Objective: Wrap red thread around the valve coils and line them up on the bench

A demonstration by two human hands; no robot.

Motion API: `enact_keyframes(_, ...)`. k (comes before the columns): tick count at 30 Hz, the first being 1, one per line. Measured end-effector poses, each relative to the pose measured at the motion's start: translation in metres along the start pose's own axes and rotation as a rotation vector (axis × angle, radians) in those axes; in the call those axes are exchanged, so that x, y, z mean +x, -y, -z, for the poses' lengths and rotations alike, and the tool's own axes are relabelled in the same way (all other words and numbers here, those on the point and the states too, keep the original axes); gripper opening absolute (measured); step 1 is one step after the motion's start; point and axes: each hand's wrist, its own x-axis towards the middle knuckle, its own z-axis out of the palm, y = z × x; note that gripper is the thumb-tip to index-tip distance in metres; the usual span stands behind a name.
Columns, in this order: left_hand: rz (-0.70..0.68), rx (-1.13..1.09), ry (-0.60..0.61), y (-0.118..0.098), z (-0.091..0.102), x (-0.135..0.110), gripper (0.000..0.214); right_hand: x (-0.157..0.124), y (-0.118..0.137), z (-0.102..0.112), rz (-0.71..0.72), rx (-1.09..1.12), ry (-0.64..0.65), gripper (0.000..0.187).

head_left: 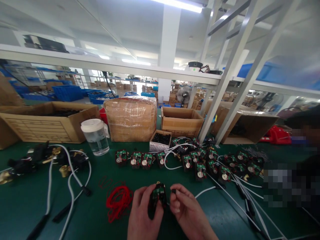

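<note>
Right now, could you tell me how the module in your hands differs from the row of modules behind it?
The held module is off the green mat, gripped upright in the left hand; the row of modules lies flat on it. The held module is one; the row has four. The right hand pinches a small black part next to the held module; nothing touches the row. Both show black bodies with green boards.

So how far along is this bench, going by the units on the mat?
Likely done: a row of units and a wired cluster lie on the mat. In hand: the left hand grips a black unit; the right hand pinches a small black piece beside it. Possibly left: loose black-and-brass parts and a box of black parts.
</note>
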Motion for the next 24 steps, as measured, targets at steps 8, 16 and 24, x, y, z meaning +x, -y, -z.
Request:
enact_keyframes(8, 0.024, -0.026, -0.01, -0.001, 0.0, -0.001, 0.035, -0.002, 0.002, 0.0, 0.067, -0.083, -0.042, 0.029)
enact_keyframes(16, 0.03, -0.069, -0.037, -0.005, 0.001, 0.001, 0.035, -0.002, 0.013, 0.002, 0.249, -0.962, 0.072, 0.015)
enact_keyframes(24, 0.028, -0.088, -0.017, -0.002, 0.0, -0.001, 0.037, 0.001, 0.018, -0.018, 0.408, -1.526, 0.229, 0.018)
